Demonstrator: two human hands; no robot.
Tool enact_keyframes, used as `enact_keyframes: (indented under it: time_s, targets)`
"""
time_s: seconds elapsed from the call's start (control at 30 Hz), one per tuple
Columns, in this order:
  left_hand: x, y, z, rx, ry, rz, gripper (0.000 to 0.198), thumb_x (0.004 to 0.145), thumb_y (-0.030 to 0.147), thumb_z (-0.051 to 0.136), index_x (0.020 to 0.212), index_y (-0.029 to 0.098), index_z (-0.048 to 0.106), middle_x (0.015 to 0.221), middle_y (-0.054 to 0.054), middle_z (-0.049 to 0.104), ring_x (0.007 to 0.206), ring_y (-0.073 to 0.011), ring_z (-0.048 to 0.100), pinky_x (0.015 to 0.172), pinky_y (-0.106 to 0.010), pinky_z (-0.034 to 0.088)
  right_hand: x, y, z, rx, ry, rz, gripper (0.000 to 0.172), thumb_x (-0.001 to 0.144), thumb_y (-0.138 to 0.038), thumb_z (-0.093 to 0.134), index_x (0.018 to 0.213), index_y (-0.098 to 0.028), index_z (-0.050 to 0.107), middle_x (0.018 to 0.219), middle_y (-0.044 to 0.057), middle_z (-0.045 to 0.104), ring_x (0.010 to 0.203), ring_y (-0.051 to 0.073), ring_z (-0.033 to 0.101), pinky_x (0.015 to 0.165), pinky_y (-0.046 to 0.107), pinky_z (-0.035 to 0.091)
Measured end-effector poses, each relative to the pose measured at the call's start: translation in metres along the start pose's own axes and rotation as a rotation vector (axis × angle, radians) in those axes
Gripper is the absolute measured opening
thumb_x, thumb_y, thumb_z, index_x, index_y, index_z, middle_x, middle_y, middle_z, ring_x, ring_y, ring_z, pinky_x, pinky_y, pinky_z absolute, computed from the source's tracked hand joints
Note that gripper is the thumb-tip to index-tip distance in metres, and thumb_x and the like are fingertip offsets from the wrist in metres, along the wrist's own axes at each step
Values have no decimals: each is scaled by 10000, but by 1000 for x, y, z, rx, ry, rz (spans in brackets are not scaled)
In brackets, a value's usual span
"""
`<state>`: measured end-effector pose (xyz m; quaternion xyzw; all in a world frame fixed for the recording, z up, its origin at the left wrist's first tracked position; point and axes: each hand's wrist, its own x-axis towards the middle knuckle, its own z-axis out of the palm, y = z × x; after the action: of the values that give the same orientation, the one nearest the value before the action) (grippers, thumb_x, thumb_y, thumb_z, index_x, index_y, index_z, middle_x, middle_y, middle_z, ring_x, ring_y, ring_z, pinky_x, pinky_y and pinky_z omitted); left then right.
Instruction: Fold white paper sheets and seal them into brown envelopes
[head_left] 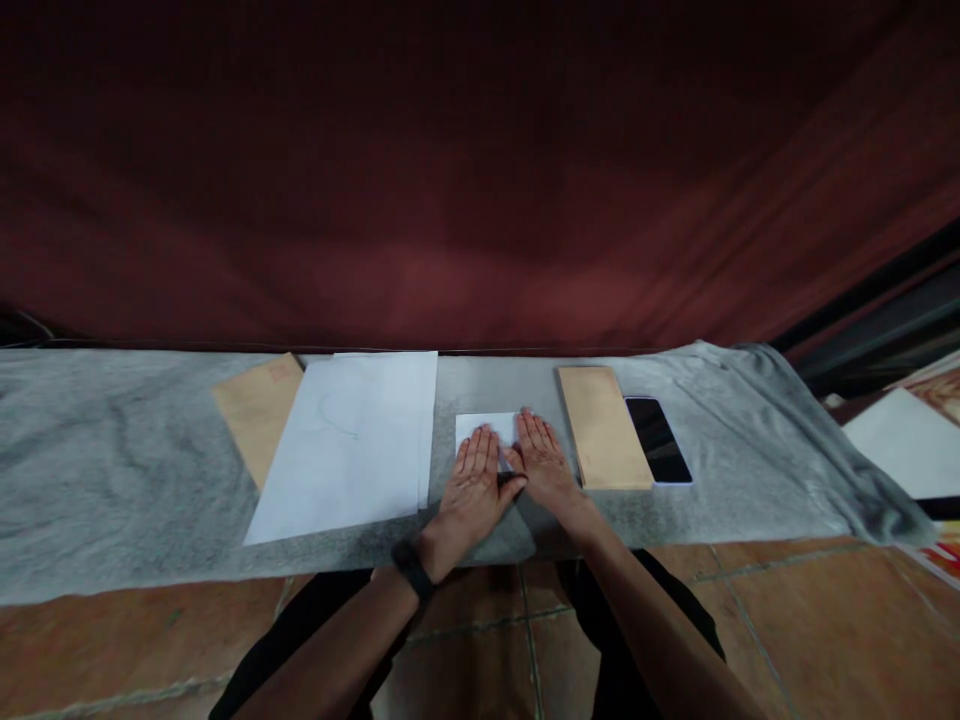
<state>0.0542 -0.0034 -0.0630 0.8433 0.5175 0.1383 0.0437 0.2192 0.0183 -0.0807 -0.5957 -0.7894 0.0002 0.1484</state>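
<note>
A small white sheet of paper [486,420] lies on the grey cloth in front of me, partly covered by both hands. My left hand [474,482] is flat on its left part, fingers stretched forward. Beside it, my right hand [544,465] rests flat over the paper's right edge, fingers pointing away from me. The two thumbs come close together in the middle, and the paper's near part is hidden beneath the hands. To the right of my right hand is a stack of brown envelopes [606,428].
Large white sheets [349,450] lie to the left, overlapping a brown envelope [262,405]. A phone [660,440] sits right of the envelope stack. The grey cloth [135,470] covers a narrow surface, with a dark red curtain [450,200] behind it. A tiled floor [787,600] shows below.
</note>
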Motion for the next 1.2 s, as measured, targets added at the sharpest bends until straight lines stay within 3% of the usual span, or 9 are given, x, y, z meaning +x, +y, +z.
enact_keyframes:
  time_s: [0.37, 0.6, 0.83, 1.0, 1.2]
  targets:
    - [15, -20, 2, 58, 51, -173, 840, 975, 629, 354, 1558, 30, 272, 1623, -235, 275, 1528, -338, 223, 1228, -528, 236, -11, 0, -2, 3, 62, 46, 668, 1050, -428, 374, 1583, -51, 238, 1604, 221, 329, 1494, 308, 309, 1204, 519, 277]
    - [17, -17, -2, 75, 55, -237, 855, 970, 632, 379, 1551, 11, 285, 1632, -239, 241, 1539, -352, 167, 1244, -561, 172, -13, 0, -7, -8, 51, 43, 658, 1053, -433, 361, 1580, -54, 255, 1606, 214, 330, 1492, 318, 306, 1198, 525, 270]
    - [15, -8, -12, 48, -2, 2, 586, 1032, 385, 361, 1545, 104, 342, 1658, -125, 247, 1550, -262, 156, 1275, -491, 133, -14, 1, -6, -6, 45, 47, 628, 1063, -403, 313, 1576, -44, 259, 1617, 206, 312, 1498, 322, 281, 1198, 534, 248]
    - [10, 0, -6, -15, -68, 122, 579, 1032, 379, 349, 1536, 94, 349, 1644, -128, 292, 1542, -245, 197, 1270, -462, 155, -14, 1, -7, -28, 4, 43, 584, 1069, -355, 282, 1574, -63, 282, 1628, 179, 302, 1503, 313, 269, 1204, 520, 233]
    - [9, 2, -5, -17, -68, 148, 606, 1027, 387, 360, 1543, 72, 320, 1648, -159, 268, 1546, -247, 180, 1270, -463, 132, -14, 2, -9, -47, -5, 39, 580, 1073, -350, 276, 1578, -65, 272, 1629, 175, 302, 1498, 309, 281, 1203, 512, 235]
